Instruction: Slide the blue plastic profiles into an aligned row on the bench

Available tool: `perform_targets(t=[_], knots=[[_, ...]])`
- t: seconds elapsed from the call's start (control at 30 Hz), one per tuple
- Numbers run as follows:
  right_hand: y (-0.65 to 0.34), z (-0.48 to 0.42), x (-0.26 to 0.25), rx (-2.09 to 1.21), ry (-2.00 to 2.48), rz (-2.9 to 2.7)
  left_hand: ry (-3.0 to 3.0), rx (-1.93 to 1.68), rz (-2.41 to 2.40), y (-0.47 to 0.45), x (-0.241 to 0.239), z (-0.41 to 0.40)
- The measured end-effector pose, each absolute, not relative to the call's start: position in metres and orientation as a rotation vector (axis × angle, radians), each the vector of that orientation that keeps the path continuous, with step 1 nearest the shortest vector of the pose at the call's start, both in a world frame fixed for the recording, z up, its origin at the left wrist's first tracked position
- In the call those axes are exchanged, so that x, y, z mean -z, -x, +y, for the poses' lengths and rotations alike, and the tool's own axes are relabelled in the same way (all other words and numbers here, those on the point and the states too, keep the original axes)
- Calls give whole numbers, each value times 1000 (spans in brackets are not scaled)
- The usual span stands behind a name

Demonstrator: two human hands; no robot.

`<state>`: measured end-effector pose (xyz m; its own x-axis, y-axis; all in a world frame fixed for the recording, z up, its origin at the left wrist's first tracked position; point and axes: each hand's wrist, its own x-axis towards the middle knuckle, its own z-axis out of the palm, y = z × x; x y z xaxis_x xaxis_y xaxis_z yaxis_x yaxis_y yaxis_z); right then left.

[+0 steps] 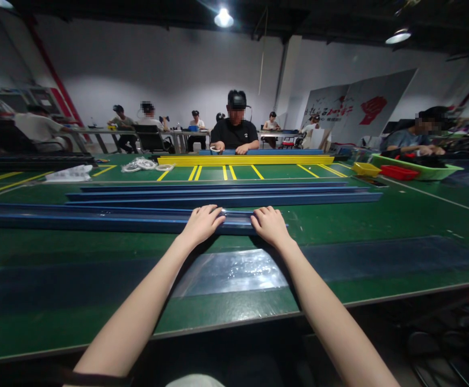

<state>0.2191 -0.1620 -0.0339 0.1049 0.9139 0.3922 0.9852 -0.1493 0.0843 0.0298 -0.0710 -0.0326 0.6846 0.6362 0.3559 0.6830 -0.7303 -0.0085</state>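
Observation:
A long blue plastic channel (pixel 153 221) lies on the green table and runs out of view to the left. Near its right end, my left hand (pixel 204 221) grips it with the fingers curled over the top. My right hand (pixel 269 223) is closed round the same channel close to its end. A short stretch of the channel shows between the two hands. In front of them, a clear plastic strip (pixel 234 271) lies flat and shiny along the table. Behind my hands, more blue channels (pixel 226 199) lie side by side.
A yellow channel (pixel 246 160) lies farther back, before a person (pixel 236 131) seated opposite. Rolls of white tape or cord (pixel 139 165) sit left of it. At right are a yellow bin (pixel 366 169), a red bin (pixel 398 172) and a green tray (pixel 439 173). The table's edge (pixel 226 326) is near me.

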Motion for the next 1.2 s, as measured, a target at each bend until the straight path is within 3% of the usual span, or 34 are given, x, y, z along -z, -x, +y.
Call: perform_targets(t=[0.5, 0.83, 1.2], knots=[[-228, -161, 33, 518, 2147, -1758, 2807, 296, -1261, -21, 26, -64], [-218, -159, 36, 489, 2169, -1815, 2739, 579, -1093, -31, 27, -73], [-222, -157, 33, 390, 2062, -1755, 2725, 537, -1024, -41, 42, -81]])
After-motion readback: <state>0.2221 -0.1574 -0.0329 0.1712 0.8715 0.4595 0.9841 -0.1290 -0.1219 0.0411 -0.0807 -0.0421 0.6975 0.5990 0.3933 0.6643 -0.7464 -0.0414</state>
